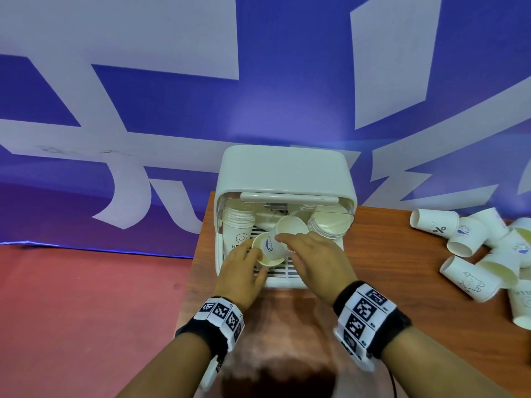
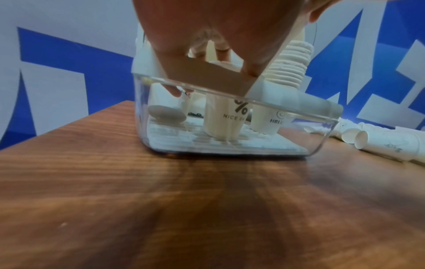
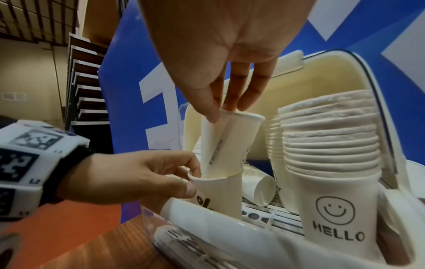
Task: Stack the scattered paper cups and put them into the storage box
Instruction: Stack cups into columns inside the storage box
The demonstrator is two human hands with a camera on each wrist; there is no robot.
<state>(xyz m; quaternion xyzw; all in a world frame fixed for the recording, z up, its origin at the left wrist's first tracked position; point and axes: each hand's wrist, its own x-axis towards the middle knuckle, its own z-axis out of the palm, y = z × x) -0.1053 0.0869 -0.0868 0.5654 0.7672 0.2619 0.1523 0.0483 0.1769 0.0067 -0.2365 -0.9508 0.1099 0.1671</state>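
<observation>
Inside the box, the right hand pinches a cup's rim, lowering it into a cup the left hand grips below.

table: brown wood | backdrop: blue, white shapes | floor: red

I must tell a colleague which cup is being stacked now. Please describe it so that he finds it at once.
Look inside the white storage box on the wooden table. The cup sits tilted in a percent-sign cup. Only this one is pinched at its rim by the right hand.
</observation>
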